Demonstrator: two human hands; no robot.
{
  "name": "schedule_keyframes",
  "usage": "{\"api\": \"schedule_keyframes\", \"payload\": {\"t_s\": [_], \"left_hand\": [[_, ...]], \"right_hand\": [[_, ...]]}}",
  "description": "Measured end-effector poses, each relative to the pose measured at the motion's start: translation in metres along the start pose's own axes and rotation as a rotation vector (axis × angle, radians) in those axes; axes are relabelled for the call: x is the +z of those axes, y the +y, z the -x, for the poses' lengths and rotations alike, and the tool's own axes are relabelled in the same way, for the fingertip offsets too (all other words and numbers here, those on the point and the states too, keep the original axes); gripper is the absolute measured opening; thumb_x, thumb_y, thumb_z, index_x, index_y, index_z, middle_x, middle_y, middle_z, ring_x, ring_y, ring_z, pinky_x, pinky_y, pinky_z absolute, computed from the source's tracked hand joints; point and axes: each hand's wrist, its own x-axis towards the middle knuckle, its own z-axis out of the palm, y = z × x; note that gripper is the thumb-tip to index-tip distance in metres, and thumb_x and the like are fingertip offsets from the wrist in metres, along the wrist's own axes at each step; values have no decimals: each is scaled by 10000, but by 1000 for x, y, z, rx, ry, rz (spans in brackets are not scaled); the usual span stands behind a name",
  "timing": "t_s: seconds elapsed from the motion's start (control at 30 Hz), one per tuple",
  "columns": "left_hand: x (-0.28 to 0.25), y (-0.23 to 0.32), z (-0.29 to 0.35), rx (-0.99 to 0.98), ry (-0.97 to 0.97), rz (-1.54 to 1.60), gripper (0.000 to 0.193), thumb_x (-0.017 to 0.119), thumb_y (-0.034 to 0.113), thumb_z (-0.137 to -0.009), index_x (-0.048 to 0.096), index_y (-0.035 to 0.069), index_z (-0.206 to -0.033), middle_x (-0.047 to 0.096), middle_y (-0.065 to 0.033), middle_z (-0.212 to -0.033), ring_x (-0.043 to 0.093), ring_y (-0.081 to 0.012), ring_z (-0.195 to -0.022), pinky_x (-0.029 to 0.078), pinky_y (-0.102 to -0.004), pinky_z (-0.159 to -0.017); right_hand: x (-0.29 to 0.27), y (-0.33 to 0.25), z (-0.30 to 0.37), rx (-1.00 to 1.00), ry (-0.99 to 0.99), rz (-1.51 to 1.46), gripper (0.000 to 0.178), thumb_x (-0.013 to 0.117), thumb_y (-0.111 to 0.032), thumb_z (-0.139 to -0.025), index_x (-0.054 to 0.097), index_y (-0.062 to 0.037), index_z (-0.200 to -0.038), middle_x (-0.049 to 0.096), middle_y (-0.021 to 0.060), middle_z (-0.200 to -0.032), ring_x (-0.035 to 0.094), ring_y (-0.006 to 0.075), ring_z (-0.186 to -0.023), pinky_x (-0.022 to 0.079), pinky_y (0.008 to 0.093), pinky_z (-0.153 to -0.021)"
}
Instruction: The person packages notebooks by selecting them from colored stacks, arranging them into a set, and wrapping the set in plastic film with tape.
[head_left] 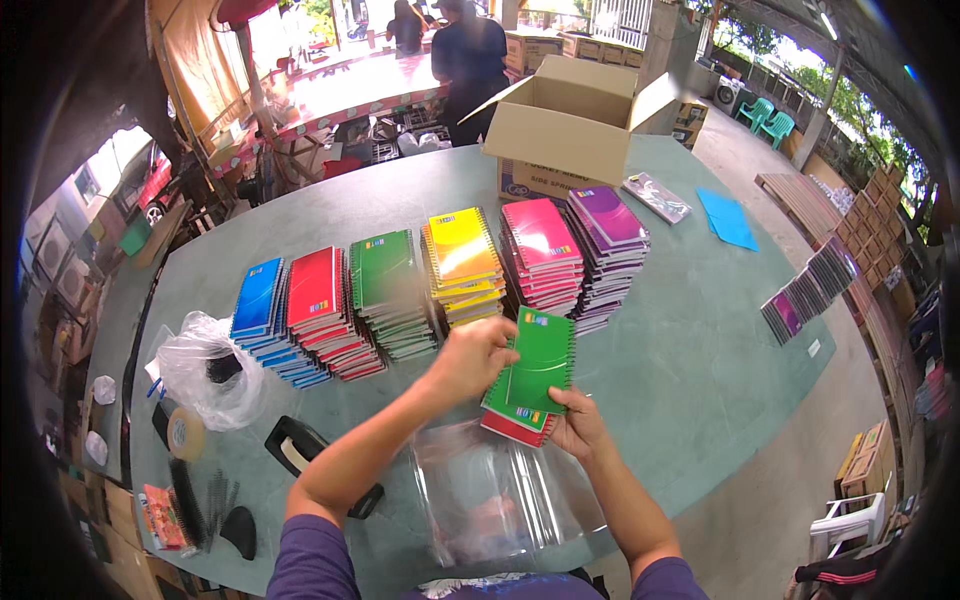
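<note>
My right hand (pixel 578 425) grips a small bunch of spiral notebooks from below, its thumb over the lower right corner. On top lies a green notebook (pixel 543 360), overlapping a second green one (pixel 497 393), with a red notebook (pixel 512 428) showing underneath. My left hand (pixel 478 355) is closed with its fingertips at the upper left edge of the top green notebook. Beyond my hands stand stacks of spiral notebooks: blue (pixel 258 300), red (pixel 315 285), green (pixel 383 270), yellow (pixel 462 245), pink (pixel 540 235) and purple (pixel 608 215).
Clear plastic bags (pixel 480 500) lie close to me. A tape dispenser (pixel 295 445), tape roll (pixel 185 434) and crumpled plastic bag (pixel 195 365) are at left. An open carton (pixel 565 150) stands at the back; a blue sheet (pixel 728 218) and more notebooks (pixel 810 290) lie at right.
</note>
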Motion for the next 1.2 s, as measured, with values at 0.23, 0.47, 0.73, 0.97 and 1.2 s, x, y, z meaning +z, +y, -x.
{"api": "schedule_keyframes", "payload": {"t_s": [0.23,0.47,0.73,0.97,1.2], "left_hand": [[12,-10,-25,432,83,-217,88,634,114,-744,631,37,-787,615,-109,-784,584,-278,-808,449,-391,-731],[-11,-30,-64,252,142,-875,239,653,234,-768,625,47,-914,632,-81,-839,576,-253,-890,395,-432,-844],[-16,32,-17,345,-136,319,198,563,-24,-726,625,82,-882,603,-93,-950,588,-277,-895,469,-369,-775],[36,30,-70,396,-523,213,365,422,-157,-545,643,14,-779,636,-130,-1000,584,-279,-995,463,-348,-877],[69,14,-59,225,-484,780,324,426,-164,-566,645,5,-734,633,-149,-1039,587,-292,-997,452,-344,-876]], "right_hand": [[-5,2,6,156,117,314,394,583,-59,-812,470,24,-1180,584,127,-1109,587,240,-1009,469,403,-905],[-22,-6,17,247,115,62,417,624,-72,-798,471,23,-1175,598,132,-1081,608,248,-973,492,394,-870],[-22,-43,29,208,54,-46,614,410,-505,-897,456,-2,-1244,569,170,-1165,604,278,-987,472,420,-897],[-63,-73,40,122,-85,-86,469,550,-222,-839,458,58,-1203,584,193,-1132,604,287,-1000,489,411,-881],[-26,-86,67,151,-130,-110,436,547,-251,-867,469,30,-1191,578,177,-1144,615,273,-966,497,391,-865]]}}
